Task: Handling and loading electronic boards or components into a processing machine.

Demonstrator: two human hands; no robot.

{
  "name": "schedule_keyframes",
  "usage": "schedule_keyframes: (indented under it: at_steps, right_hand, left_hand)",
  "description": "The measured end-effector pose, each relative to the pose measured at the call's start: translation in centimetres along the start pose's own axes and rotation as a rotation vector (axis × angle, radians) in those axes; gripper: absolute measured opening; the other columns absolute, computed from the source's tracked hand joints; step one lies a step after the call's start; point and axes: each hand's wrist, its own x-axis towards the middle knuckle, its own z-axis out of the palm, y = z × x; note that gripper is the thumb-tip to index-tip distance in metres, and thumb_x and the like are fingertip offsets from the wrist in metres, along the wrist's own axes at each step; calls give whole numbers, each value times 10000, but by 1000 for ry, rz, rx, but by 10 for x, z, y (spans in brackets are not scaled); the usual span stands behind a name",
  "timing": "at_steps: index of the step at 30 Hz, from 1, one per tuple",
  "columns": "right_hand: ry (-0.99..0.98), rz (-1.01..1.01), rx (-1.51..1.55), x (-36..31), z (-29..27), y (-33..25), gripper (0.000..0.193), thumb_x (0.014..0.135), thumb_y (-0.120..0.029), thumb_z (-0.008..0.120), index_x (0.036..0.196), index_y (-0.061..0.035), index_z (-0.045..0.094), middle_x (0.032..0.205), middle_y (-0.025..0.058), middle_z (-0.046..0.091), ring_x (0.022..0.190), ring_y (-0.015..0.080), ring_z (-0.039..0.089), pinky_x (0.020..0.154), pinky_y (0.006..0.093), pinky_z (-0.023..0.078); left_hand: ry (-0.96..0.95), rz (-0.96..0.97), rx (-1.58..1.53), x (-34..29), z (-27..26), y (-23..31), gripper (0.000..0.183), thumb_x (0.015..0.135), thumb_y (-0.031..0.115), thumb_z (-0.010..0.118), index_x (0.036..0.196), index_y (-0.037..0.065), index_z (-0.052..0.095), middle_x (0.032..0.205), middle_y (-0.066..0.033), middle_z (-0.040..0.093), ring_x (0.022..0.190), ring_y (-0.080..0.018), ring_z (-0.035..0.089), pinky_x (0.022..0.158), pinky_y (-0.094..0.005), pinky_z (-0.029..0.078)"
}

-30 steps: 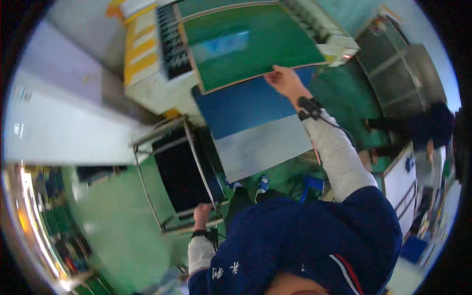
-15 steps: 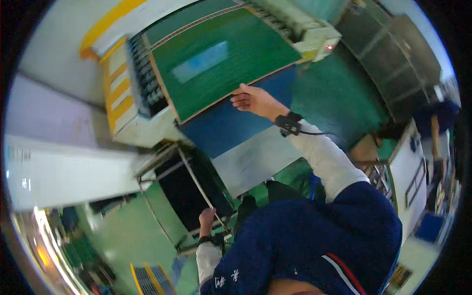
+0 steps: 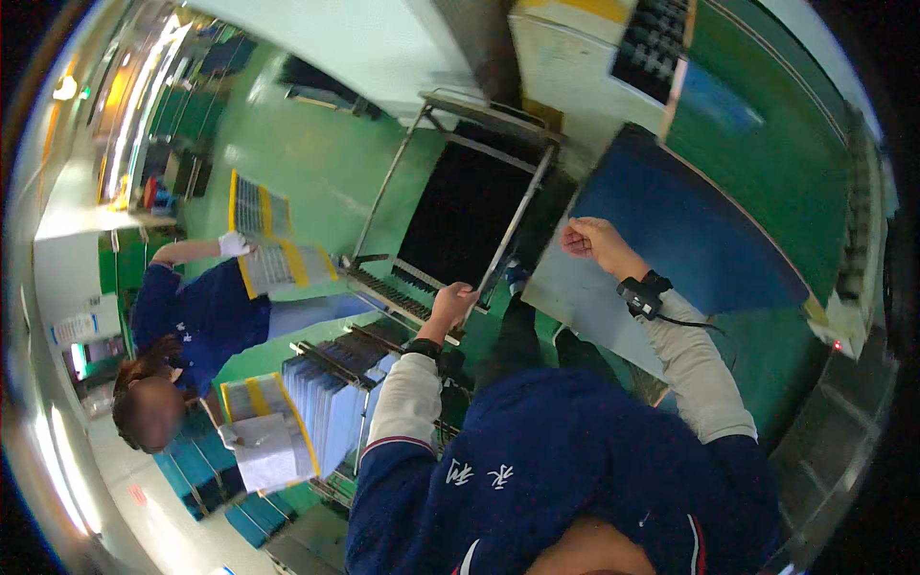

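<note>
My left hand (image 3: 452, 309) is closed around the near end of a side bar on a metal rack (image 3: 520, 218). The rack is an open tubular frame with a black inside (image 3: 458, 216) and a slotted strip along its near side. My right hand (image 3: 596, 244) hangs over the border between a grey panel (image 3: 585, 305) and a dark blue sheet (image 3: 671, 225). Its fingers are curled in, and nothing shows between them. A strap with a small black device and a cable sits on my right wrist.
At the right stands a machine with a green bed (image 3: 781, 144) and a row of rollers (image 3: 655, 43). On the left a co-worker (image 3: 206, 311) in white gloves handles yellow-striped panels (image 3: 273, 268). A rack of pale upright sheets (image 3: 331, 398) stands near my left arm.
My view has swung left, bringing the co-worker and sheet rack into sight. My right hand has moved from the green bed's edge toward the rack. My left hand still grips the rack bar.
</note>
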Motion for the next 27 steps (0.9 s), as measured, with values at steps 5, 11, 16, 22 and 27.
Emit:
schedule_keyframes:
  at_steps: [5, 11, 16, 22, 27]
  right_hand:
    - [95, 126, 34, 96, 3, -7, 419, 907, -484, 555, 894, -71, 627, 836, 76, 664, 719, 178, 634, 671, 341, 518]
    - [231, 423, 235, 171, -8, 6, 508, 857, -581, 575, 859, -75, 615, 825, 90, 662, 701, 220, 629, 636, 374, 501]
    - [232, 379, 540, 193, -34, 27, 404, 894, -465, 588, 898, -61, 579, 790, 63, 595, 731, 211, 573, 669, 337, 498]
    - [369, 489, 656, 187, -31, 22, 342, 889, -418, 616, 878, -78, 643, 754, 36, 652, 669, 178, 621, 578, 310, 511]
    - [414, 456, 833, 197, -42, 29, 275, 893, -351, 624, 881, -77, 643, 764, 36, 656, 643, 182, 604, 580, 316, 503]
  left_hand:
    - [139, -37, -135, 65, -54, -9, 387, 774, 334, 711, 969, 2, 667, 909, -184, 683, 893, -330, 655, 770, -376, 510]
    - [290, 28, 74, 169, -157, 36, 365, 765, 350, 686, 924, 23, 654, 955, -190, 656, 927, -376, 607, 791, -457, 482]
    - [502, 299, 98, 278, -195, 59, 552, 706, 277, 734, 1190, 51, 594, 1176, -207, 596, 1114, -375, 545, 956, -434, 441]
    - [483, 112, 173, 344, -198, 91, 407, 720, 271, 689, 1065, 63, 626, 1041, -180, 619, 978, -342, 607, 825, -453, 504]
    - [481, 107, 298, 402, -169, 81, 192, 719, 251, 682, 785, 74, 716, 831, -141, 682, 803, -321, 666, 708, -422, 536]
